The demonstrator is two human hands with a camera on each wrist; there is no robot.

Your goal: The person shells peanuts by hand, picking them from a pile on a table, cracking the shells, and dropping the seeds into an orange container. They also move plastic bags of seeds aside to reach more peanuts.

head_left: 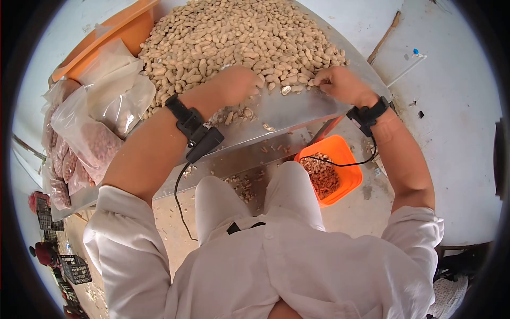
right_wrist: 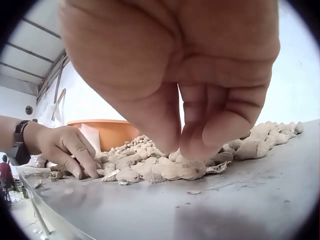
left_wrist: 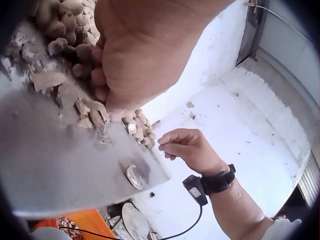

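A large heap of unshelled peanuts point(head_left: 239, 40) covers the back of a metal table point(head_left: 212, 151). The left hand point(head_left: 236, 85) reaches to the near edge of the heap, its fingers extended down at the peanuts in the right wrist view. Broken shells point(left_wrist: 92, 112) lie beside its fingertips. The right hand point(head_left: 342, 85) is at the heap's right end, near the table edge. Seen from the right wrist, its thumb point(right_wrist: 162, 130) and fingers point down close together, their tips right over a peanut point(right_wrist: 182, 171); I cannot tell if they pinch it.
An orange bin point(head_left: 348, 183) with reddish kernels and shells stands on the floor by the right knee. Plastic bags of kernels point(head_left: 87, 127) lie on the table's left, before an orange basin point(head_left: 101, 40). A split shell point(head_left: 269, 127) lies at the near edge. Black crates point(head_left: 74, 268) stand lower left.
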